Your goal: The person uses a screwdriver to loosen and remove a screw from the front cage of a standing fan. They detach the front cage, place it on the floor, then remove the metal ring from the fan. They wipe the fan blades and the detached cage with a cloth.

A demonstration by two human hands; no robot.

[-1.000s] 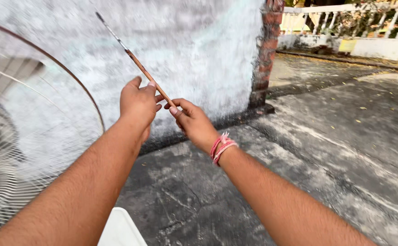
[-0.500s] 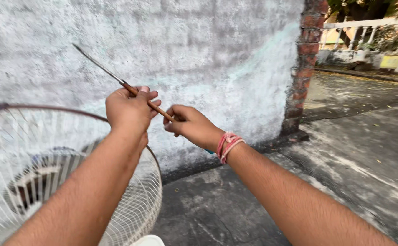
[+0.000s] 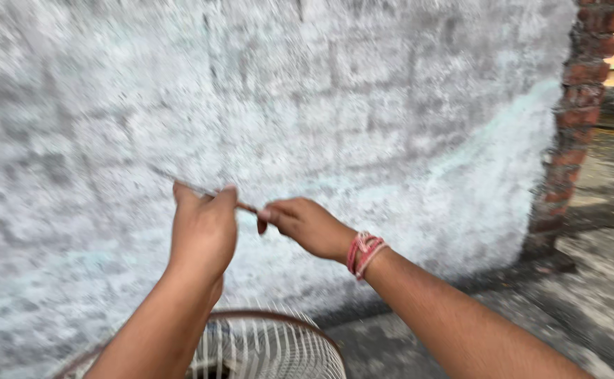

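My left hand [image 3: 203, 230] and my right hand [image 3: 305, 224] are raised close together in front of a white wall. Both are closed on one thin rod-like tool [image 3: 245, 207] with a reddish-brown shaft. Its slim metal end [image 3: 173, 179] sticks out up and to the left of my left hand. A red thread band [image 3: 364, 253] circles my right wrist. The picture is blurred by motion, so the tool's tip is hard to make out.
A rough whitewashed brick wall [image 3: 335, 105] fills most of the view. A round wire fan guard [image 3: 265, 347] sits low under my left forearm. A bare red brick pillar [image 3: 573, 119] stands at the right, with grey concrete ground [image 3: 588, 281] beside it.
The view has swung left and up towards the wall. My hands, still on the rod, sit lower in the frame, and the rod now lies flatter. Only the fan guard's top shows.
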